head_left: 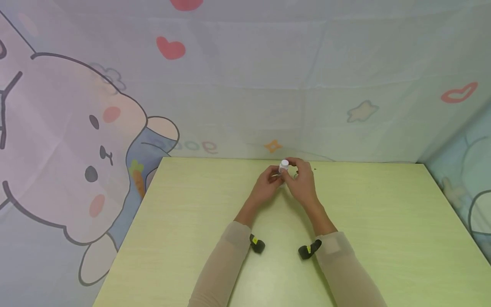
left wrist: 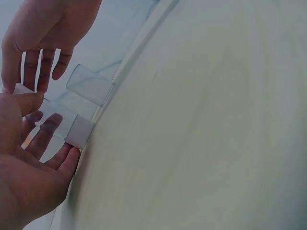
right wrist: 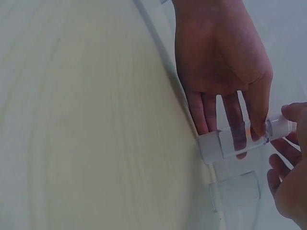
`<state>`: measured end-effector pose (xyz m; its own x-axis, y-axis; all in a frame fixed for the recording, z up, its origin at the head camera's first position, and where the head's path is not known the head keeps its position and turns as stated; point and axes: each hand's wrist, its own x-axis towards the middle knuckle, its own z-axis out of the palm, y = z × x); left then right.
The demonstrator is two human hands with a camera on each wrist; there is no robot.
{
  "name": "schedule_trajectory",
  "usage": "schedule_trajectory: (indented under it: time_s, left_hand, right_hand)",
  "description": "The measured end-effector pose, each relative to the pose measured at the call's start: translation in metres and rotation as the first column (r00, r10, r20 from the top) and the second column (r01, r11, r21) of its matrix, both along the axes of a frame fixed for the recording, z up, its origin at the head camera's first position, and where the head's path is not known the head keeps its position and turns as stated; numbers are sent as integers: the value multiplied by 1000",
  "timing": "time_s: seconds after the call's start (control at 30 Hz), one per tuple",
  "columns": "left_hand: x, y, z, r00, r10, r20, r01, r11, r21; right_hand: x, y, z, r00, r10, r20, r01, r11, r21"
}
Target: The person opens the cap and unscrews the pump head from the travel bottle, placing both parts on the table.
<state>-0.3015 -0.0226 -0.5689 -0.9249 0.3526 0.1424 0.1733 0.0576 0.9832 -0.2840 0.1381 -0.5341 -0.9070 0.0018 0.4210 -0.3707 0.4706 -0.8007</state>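
A bottle (head_left: 284, 165) stands upright near the table's back edge, between both hands. Its base is white, the middle looks clear, and a white cap (right wrist: 280, 125) tops it. My left hand (head_left: 265, 185) holds the body from the left, fingers round the clear part and close to the base (left wrist: 80, 132). From the right, my right hand (head_left: 303, 181) pinches the white top between thumb and fingers. Beside the bottle, on the right hand's side, stands a clear see-through cup (left wrist: 91, 85), which my right hand mostly hides in the head view.
The pale wooden table (head_left: 383, 238) ends at a printed cloth backdrop (head_left: 245, 85) just behind the bottle. A small dark speck (head_left: 316, 169) lies right of the right hand. Black camera mounts (head_left: 258, 244) sit on both wrists.
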Motion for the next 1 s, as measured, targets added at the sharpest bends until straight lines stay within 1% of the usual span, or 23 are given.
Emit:
schedule_trajectory:
  time_s: [0.2,0.33,0.73,1.0]
  left_hand:
    - [0,0,1,1000,8,-18,-9,1000,-13]
    - [-1,1,2,1000,15,-17,-15,1000,-22]
    - [2,0,3,1000,28,-3,-28,998,-56]
    - [3,1,4,999,37,4,-37,998,-54]
  right_hand:
    - [0,-2,0,999,-9,41,7,999,33]
    - [0,-2,-1,998,-14,54,12,999,34]
    - [0,-2,-2,1000,8,22,-8,1000,18]
    - [0,-1,-1,1000,11,14,-11,1000,16]
